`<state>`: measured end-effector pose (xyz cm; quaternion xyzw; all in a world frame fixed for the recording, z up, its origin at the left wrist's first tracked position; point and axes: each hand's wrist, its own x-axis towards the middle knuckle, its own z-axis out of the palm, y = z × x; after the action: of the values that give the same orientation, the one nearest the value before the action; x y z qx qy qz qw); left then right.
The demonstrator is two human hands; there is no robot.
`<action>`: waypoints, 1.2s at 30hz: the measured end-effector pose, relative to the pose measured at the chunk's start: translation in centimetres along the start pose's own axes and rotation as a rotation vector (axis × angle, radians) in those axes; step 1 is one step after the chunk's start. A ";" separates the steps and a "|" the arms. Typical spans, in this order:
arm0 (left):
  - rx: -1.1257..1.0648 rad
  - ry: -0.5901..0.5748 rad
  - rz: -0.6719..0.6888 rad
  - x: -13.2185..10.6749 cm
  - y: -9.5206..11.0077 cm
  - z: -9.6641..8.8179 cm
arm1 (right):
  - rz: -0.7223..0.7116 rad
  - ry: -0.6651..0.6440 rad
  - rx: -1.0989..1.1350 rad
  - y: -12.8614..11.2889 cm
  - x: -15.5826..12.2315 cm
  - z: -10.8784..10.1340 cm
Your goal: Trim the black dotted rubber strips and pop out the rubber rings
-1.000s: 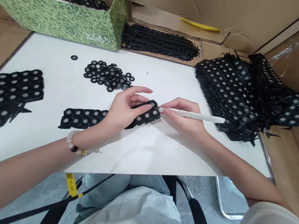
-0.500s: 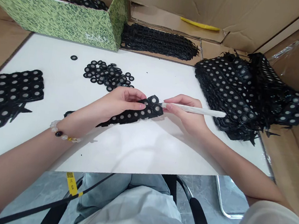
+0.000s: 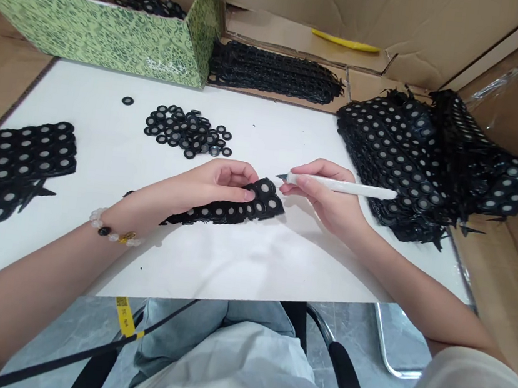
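My left hand (image 3: pixel 215 182) rests its fingers on a black rubber strip (image 3: pixel 242 211) of joined rings with grey centres, pinning the strip's right end to the white board. My right hand (image 3: pixel 323 192) grips a white craft knife (image 3: pixel 340 186) like a pen. Its small blade points left, just above and beyond the strip's top right corner, with a narrow gap between them. The strip's left part lies partly hidden under my left wrist and hand. A beaded bracelet (image 3: pixel 112 233) circles my left wrist.
A heap of loose black rings (image 3: pixel 186 131) and one lone ring (image 3: pixel 127 100) lie on the white board (image 3: pixel 241 261). A large pile of ring sheets (image 3: pixel 409 162) is at right, another sheet (image 3: pixel 16 170) at left. Behind stand a green patterned box (image 3: pixel 95 29) and black strips (image 3: pixel 274 73).
The knife has lifted up and away from the strip's end. My left hand has shifted toward the left, and the strip now lies with its right end further up and to the right.
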<state>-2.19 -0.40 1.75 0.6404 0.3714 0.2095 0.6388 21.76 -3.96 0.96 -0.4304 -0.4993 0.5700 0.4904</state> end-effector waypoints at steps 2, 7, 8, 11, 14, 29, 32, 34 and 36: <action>-0.003 -0.005 -0.010 0.1 -0.1 0.2 | 0.016 -0.028 0.019 0.0 0.0 -0.1; 0.048 0.063 0.018 0.4 -0.5 0.4 | 0.060 -0.082 0.067 0.4 0.1 -0.2; 0.060 0.074 0.030 0.4 -0.5 0.5 | 0.058 -0.095 0.068 0.5 0.1 -0.2; 0.066 0.071 0.054 0.5 -0.6 0.5 | 0.080 -0.123 0.056 0.6 0.1 -0.1; 0.101 0.053 0.042 0.5 -0.7 0.3 | 0.199 -0.099 0.068 0.8 0.3 0.0; 0.242 0.282 0.053 0.5 -1.1 1.6 | -0.296 0.119 -0.418 0.4 -0.6 0.7; 0.211 0.275 0.030 0.4 -1.1 1.8 | -0.246 0.102 -0.408 0.8 -1.0 1.2; 0.190 0.269 0.018 0.4 -1.1 1.8 | -0.226 0.117 -0.395 1.2 -1.0 1.3; 0.160 0.268 0.018 0.4 -1.0 1.9 | -0.212 0.133 -0.381 1.5 -0.9 1.3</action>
<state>-0.77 -1.46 0.51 0.6590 0.4630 0.2686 0.5284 20.40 -5.08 -0.33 -0.4968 -0.6070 0.3811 0.4894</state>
